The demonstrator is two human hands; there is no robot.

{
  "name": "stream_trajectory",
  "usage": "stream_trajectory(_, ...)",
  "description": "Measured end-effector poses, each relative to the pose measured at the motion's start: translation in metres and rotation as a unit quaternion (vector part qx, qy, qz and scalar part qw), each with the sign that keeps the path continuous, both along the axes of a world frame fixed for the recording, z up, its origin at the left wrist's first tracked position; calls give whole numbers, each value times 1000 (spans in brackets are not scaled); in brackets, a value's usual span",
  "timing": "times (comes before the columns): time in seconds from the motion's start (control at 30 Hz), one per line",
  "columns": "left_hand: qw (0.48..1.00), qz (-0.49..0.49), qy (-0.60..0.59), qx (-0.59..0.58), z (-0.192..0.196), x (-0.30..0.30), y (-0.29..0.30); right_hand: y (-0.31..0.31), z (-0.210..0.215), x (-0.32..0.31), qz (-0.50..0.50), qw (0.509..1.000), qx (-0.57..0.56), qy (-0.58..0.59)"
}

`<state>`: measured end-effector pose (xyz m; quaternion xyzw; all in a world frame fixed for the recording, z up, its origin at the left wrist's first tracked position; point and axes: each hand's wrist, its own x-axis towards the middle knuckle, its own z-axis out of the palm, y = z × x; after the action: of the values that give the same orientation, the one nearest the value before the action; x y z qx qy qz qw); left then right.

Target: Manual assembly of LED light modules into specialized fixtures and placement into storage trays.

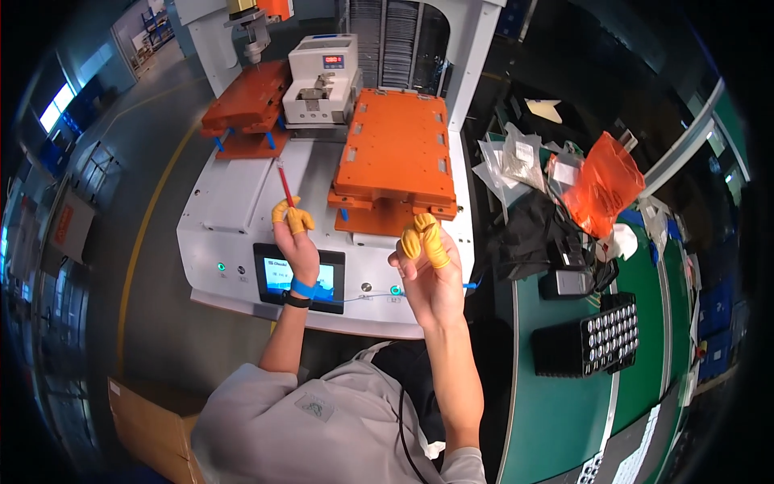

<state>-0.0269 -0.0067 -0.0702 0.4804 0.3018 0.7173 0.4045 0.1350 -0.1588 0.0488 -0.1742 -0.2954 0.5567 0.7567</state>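
Yellow finger cots cover several fingertips of both hands. My left hand [298, 246] is closed around a slim red stick-like tool [285, 185]; its pale narrow tip points away from me, just below the left orange fixture [248, 95]. My right hand [439, 286] is raised at the near edge of the larger orange fixture [393, 153]. Its fingers are drawn together in a pinch, and whatever may be between them is too small or hidden to name. A blue band with a cord sits on my left wrist, above a black one.
Both fixtures stand on a white machine [226, 278] with a touchscreen [322, 278] and lit green buttons. A small white feeder unit [322, 73] sits between them. To the right, a green bench [548, 431] carries a black tray of silvery round parts [584, 339] and an orange bag [605, 185].
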Motion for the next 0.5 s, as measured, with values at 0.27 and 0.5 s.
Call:
stream_trajectory(0.27, 987, 56, 125, -78, -44, -21, 22, 98, 80, -8, -246, 920, 50, -302)
stream_trajectory(0.5, 957, 128, 259, -9, -27, -26, 18, 296, 151, 3, -382, 769, 10, -513)
